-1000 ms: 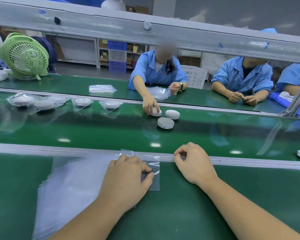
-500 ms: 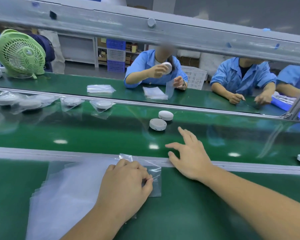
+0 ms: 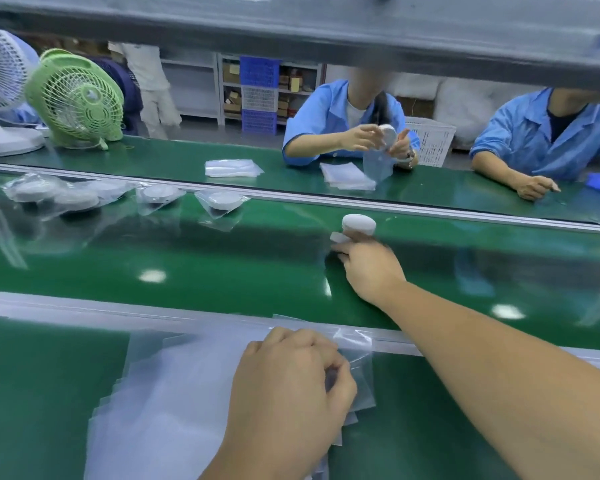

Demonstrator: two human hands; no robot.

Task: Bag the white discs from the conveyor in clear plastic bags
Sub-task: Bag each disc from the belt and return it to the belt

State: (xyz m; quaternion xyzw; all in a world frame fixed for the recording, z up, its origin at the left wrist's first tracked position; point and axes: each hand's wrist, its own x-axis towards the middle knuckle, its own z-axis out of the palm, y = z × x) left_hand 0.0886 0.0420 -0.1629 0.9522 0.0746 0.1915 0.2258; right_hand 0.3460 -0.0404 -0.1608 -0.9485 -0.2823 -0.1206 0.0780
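Two white discs lie on the moving green conveyor [image 3: 222, 271]. My right hand [image 3: 368, 268] is stretched out over the belt and its fingers curl round the nearer white disc [image 3: 338, 237], which is mostly hidden under them. The second white disc [image 3: 359, 222] sits just behind, touching or nearly touching my fingertips. On the near bench my left hand [image 3: 284, 393] pinches the corner of the top clear bag [image 3: 357, 372], which lies on a fanned stack of clear bags [image 3: 153, 410].
Several bagged discs [image 3: 222, 202] ride the belt at the left. A metal rail [image 3: 118, 306] separates bench and belt. Across the belt sit workers in blue [image 3: 343, 116] with bag piles; a green fan [image 3: 77, 98] stands far left. A grey beam [image 3: 326, 29] crosses overhead.
My right hand left the rail, reached forward across the belt and closed on the nearer disc. My left hand stayed on the clear bag. The discs drifted with the belt.
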